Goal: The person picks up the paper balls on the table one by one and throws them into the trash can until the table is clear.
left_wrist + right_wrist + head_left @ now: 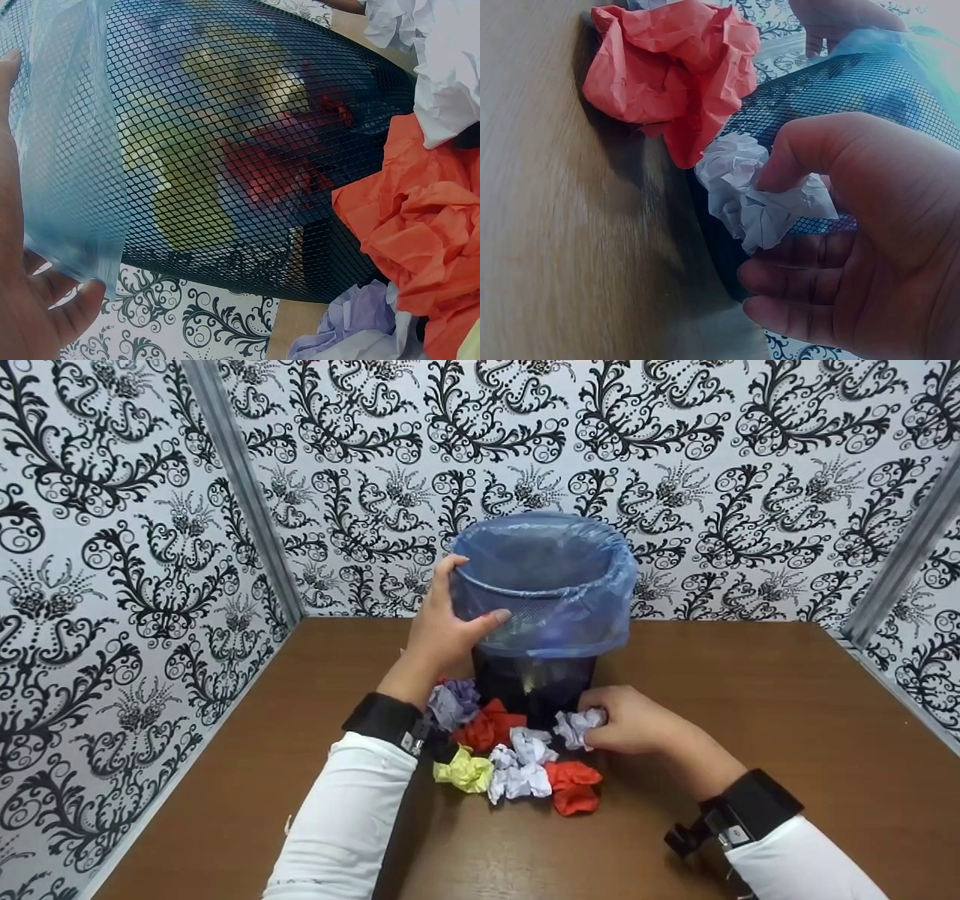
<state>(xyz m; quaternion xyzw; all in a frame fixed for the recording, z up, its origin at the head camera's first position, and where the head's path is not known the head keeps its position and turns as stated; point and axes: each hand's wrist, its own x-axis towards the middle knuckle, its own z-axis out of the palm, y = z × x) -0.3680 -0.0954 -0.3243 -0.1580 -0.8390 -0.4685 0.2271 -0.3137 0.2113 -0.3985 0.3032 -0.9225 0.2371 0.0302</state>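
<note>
A black mesh waste bin [536, 682] stands on the table, lined with a blue plastic bag [600, 619] folded over its rim. Yellow and red crumpled papers inside show through the mesh in the left wrist view. My left hand [441, 626] grips the bin's left side near the top, over the bag, thumb across the front. Low by the bin's right side, my right hand [637, 725] pinches a white crumpled paper ball [742, 199] between thumb and fingers. A red crumpled paper [679, 71] lies close beside that ball.
In front of the bin lie more crumpled papers: a yellow one [465, 771], white ones [521, 780], red ones [574, 787] and a purple one [454, 703]. The brown table [750, 690] runs back to a black-and-white patterned wall [360, 495].
</note>
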